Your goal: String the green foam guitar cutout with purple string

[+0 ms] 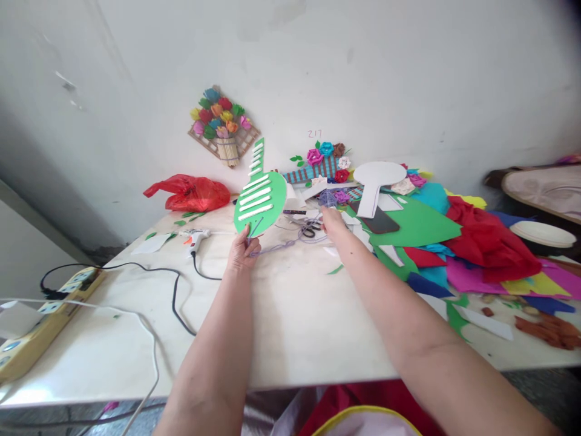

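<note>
My left hand [244,249] is closed on the lower edge of a green fan-shaped cutout [276,192], held tilted above the table. White strips cross its round part and handle. A strand of purple yarn [278,246] lies at my left fingers and runs right in loose loops. My right hand [333,223] is closed on the yarn, just in front of the yarn ball [327,198]; its fingertips are partly hidden. Black-handled scissors [311,229] lie beside it under yarn loops.
A white glue gun [196,241] lies on the left, its cord near a power strip [75,292]. Behind it sits a red plastic bag [195,192]. On the right are a white fan-shaped cutout [370,198], a dark phone [374,219] and heaped coloured paper [488,233].
</note>
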Demonstrator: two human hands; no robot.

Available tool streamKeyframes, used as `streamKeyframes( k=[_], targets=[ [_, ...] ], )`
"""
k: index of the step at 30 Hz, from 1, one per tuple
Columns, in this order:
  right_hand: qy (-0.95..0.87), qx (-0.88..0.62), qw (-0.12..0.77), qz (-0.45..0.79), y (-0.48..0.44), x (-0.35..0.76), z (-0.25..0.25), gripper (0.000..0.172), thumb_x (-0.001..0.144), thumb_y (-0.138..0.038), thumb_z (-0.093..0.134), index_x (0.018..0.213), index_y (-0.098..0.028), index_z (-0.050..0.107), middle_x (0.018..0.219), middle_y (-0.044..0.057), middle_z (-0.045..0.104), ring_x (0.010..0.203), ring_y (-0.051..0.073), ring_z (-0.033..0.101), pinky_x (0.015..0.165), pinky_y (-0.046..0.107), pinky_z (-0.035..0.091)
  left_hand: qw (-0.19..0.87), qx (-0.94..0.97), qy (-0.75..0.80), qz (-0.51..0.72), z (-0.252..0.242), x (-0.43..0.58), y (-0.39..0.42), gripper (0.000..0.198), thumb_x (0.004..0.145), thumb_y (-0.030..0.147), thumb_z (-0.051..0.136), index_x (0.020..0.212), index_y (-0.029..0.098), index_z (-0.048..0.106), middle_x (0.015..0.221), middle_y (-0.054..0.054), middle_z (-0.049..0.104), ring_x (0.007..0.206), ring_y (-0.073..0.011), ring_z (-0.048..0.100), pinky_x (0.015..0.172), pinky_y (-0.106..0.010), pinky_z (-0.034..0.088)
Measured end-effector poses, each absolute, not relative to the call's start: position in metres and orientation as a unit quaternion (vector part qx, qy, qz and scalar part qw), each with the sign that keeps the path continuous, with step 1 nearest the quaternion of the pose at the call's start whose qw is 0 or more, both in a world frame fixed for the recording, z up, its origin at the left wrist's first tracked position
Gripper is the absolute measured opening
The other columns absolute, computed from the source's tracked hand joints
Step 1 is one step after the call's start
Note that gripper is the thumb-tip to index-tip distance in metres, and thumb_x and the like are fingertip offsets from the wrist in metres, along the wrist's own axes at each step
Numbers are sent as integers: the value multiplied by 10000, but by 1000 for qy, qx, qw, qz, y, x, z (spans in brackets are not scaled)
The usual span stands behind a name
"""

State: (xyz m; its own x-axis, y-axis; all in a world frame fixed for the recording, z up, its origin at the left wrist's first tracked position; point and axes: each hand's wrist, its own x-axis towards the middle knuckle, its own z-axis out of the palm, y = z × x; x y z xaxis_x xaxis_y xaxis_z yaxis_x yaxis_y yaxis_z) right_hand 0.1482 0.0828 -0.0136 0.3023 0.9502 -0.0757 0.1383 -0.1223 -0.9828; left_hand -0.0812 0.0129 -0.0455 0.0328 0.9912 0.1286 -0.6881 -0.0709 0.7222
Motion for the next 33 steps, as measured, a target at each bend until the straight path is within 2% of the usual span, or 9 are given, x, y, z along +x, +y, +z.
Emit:
streamKeyframes(
  k=[3, 5, 9, 12, 15, 20, 24, 28, 33],
  targets=[
    [-578, -683, 359, 265, 86, 154, -13, 273, 780, -362, 496, 712, -132, 627, 607, 109, 599, 655, 215, 571, 583, 293, 388, 628, 339, 249, 655, -46, -79, 13, 275, 821, 352, 498, 689, 117, 554, 577, -38, 628, 238, 15, 173, 303, -173, 134],
    [-613, -689, 325, 209, 85, 154, -10, 315, 781, -384, 491, 678, -126, 640, 587, 117, 597, 730, 245, 585, 645, 312, 389, 622, 345, 259, 653, -46, -79, 14, 265, 796, 354, 533, 672, 120, 531, 545, -21, 607, 236, 14, 175, 304, -174, 134],
    [-608, -615, 441, 241, 78, 152, 1, 365, 790, -421, 461, 649, -138, 643, 537, 56, 560, 586, 151, 539, 559, 251, 364, 618, 359, 278, 642, -47, -77, 13, 245, 723, 338, 618, 667, 128, 503, 449, 39, 511, 240, 9, 176, 313, -173, 146],
    [-558, -502, 524, 403, 73, 155, 6, 431, 787, -500, 442, 652, -133, 623, 437, -7, 450, 374, 65, 335, 407, 219, 249, 621, 390, 278, 620, -47, -76, 12, 264, 666, 320, 665, 639, 138, 474, 395, 77, 426, 240, 7, 180, 318, -167, 152],
    [-505, -411, 523, 550, 72, 160, 7, 434, 746, -558, 483, 634, -148, 569, 393, -49, 368, 322, 37, 178, 356, 221, 104, 623, 429, 289, 587, -48, -75, 10, 306, 646, 333, 675, 594, 136, 446, 378, 78, 392, 241, 9, 193, 319, -159, 144],
    [-476, -353, 535, 602, 76, 164, -1, 385, 649, -462, 651, 530, -185, 411, 378, -68, 330, 327, 32, 183, 361, 218, 82, 638, 448, 308, 546, -48, -73, 8, 320, 630, 321, 690, 600, 137, 429, 413, 74, 403, 248, 13, 198, 315, -156, 103],
    [-474, -337, 559, 591, 75, 160, -1, 334, 610, -359, 698, 545, -181, 423, 380, -77, 338, 318, 30, 218, 357, 213, 105, 639, 448, 305, 546, -49, -72, 10, 355, 648, 399, 670, 595, 151, 421, 358, 89, 342, 245, -3, 186, 317, -167, 119],
    [-463, -325, 581, 585, 68, 154, 5, 349, 575, -367, 713, 536, -177, 423, 369, -86, 332, 315, 31, 255, 340, 204, 139, 642, 435, 287, 563, -49, -72, 10, 388, 651, 495, 638, 621, 168, 432, 371, 85, 372, 247, -14, 174, 320, -181, 137],
    [-470, -311, 602, 565, 66, 149, 6, 381, 528, -414, 732, 548, -176, 435, 375, -86, 359, 318, 27, 254, 328, 198, 141, 647, 487, 305, 501, -51, -73, 11, 398, 685, 512, 594, 560, 150, 485, 291, 77, 268, 267, -35, 183, 338, -197, 139]
  ],
)
